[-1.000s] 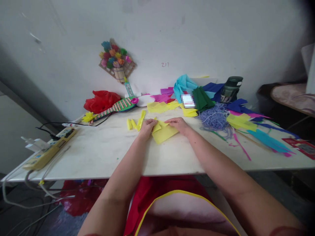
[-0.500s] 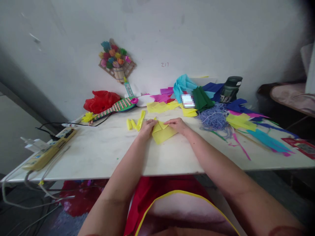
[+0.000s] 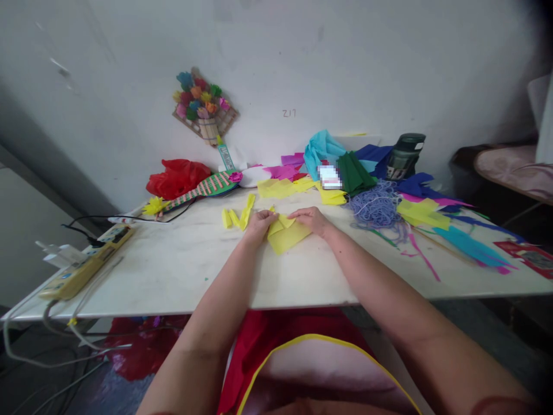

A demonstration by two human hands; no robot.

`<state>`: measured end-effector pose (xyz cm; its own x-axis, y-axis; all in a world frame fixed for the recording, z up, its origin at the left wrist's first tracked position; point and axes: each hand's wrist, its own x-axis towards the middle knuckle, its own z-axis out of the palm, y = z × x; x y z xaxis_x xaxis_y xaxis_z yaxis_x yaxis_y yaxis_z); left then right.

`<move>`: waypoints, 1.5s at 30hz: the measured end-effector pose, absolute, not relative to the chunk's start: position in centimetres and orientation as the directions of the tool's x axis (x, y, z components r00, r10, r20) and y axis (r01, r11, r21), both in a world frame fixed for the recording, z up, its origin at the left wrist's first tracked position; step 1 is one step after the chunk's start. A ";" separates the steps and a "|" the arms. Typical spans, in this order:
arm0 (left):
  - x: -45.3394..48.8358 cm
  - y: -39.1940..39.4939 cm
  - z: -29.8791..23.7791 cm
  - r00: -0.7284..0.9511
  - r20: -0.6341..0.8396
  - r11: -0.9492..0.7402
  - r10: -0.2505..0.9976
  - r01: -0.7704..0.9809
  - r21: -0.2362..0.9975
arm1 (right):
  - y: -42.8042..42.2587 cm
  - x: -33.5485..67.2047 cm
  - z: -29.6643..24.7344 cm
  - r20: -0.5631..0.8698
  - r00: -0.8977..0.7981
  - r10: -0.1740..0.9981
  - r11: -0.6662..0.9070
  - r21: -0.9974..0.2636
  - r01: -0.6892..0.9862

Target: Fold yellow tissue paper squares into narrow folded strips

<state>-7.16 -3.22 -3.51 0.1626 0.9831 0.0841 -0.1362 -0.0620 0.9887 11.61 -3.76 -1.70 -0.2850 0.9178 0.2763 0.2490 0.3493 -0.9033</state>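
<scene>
A sheet of yellow crepe paper [image 3: 288, 236] lies on the white table [image 3: 173, 271] between my hands, its far edge folded over. My left hand [image 3: 260, 223] pinches the left end of that fold. At the right end, the fingers of my right hand [image 3: 313, 220] are closed on the same edge. The paper's near part spreads flat toward me. Several small folded yellow paper strips [image 3: 235, 217] rest just left of my left hand. My fingertips partly cover the fold.
Yellow paper pieces [image 3: 276, 188], dark green paper [image 3: 355, 174] and a purple yarn heap [image 3: 375, 204] lie behind and right. A dark bottle [image 3: 405, 157] stands at the back. A power strip [image 3: 88, 262] with cables runs along the left edge. A red plastic bag [image 3: 179, 177] sits back left.
Almost nothing differs. Both hands keep hold of the yellow paper in the same place, with only a very slight shift of the fingers and the fold.
</scene>
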 end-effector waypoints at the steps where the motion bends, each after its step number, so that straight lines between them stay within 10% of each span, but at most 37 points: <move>1: -7.2 -3.2 -3.5 0.161 0.091 -0.070 0.983 -0.127 0.989 | -3.9 11.7 -1.5 0.283 -0.288 0.915 0.353 -0.907 0.229; 45: -6.3 -4.9 -1.6 0.126 0.046 -0.071 0.991 0.205 0.976 | -3.7 10.9 -2.2 0.228 -0.271 0.935 0.301 -0.915 0.269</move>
<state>-6.31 -4.92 -1.57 0.1260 0.9910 0.0458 0.2053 -0.0713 0.9761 10.87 -3.68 -2.16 -0.2715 0.9350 0.2280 0.2686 0.3011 -0.9150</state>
